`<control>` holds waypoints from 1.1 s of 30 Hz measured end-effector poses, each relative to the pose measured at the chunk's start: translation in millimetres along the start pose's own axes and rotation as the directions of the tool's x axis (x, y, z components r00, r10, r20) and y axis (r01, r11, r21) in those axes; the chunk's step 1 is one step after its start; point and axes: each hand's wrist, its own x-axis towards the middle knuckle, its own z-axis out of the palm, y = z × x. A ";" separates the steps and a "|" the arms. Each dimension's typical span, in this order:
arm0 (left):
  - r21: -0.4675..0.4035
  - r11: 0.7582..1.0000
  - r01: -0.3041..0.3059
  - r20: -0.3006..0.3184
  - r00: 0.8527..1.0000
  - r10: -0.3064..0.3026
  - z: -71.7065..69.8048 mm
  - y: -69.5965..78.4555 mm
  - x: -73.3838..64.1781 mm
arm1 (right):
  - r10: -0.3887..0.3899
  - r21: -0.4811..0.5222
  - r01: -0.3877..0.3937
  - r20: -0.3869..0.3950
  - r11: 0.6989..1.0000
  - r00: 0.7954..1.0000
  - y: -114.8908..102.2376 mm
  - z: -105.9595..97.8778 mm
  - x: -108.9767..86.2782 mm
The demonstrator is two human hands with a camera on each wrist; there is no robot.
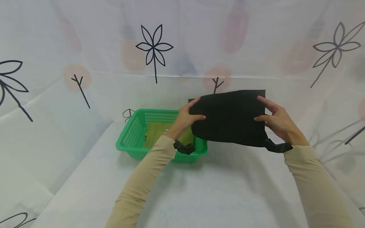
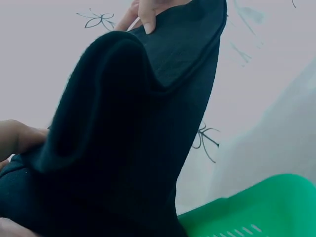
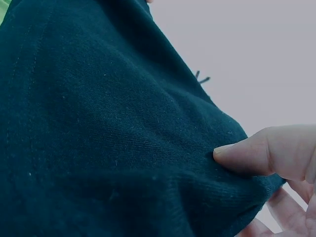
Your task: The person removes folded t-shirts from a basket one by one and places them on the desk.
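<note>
A piece of black folded cloth (image 1: 228, 117), its garment type not clear, hangs in the air between both hands. My left hand (image 1: 186, 117) pinches its left edge, thumb in front and the other fingers mostly behind. At the opposite edge my right hand (image 1: 278, 120) grips the fabric the same way. In the right wrist view the thumb (image 3: 261, 153) presses on the dark cloth (image 3: 113, 108), where a stitched hem line shows. Folded layers of the cloth (image 2: 133, 123) fill the left wrist view.
Behind the left forearm a green plastic basket (image 1: 128, 147) stands on the white-covered table (image 1: 216, 196). Olive-green folded cloth (image 1: 155, 133) with a small label lies inside it. A white patterned sheet (image 1: 182, 38) hangs at the back and sides.
</note>
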 end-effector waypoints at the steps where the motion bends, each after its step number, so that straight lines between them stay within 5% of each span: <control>1: 0.005 1.000 0.001 -0.006 1.000 -0.001 1.9 0.7 0.6 | -0.001 -0.005 0.001 -0.002 1.000 1.000 0.3 -1.4 -0.5; 9: 0.061 0.998 -0.012 -0.036 0.999 0.014 20.2 5.3 5.8 | -0.005 0.012 0.004 0.005 1.000 1.000 5.3 -16.1 -6.2; 22: 0.005 1.000 -0.031 -0.045 0.999 0.031 48.6 -6.0 7.4 | 0.055 0.009 -0.055 -0.017 0.998 0.998 22.2 -29.6 -6.6; 33: 0.033 0.999 0.032 -0.082 0.996 -0.030 62.6 -18.3 8.9 | 0.082 0.026 -0.081 -0.031 0.996 0.996 47.0 -34.3 -5.3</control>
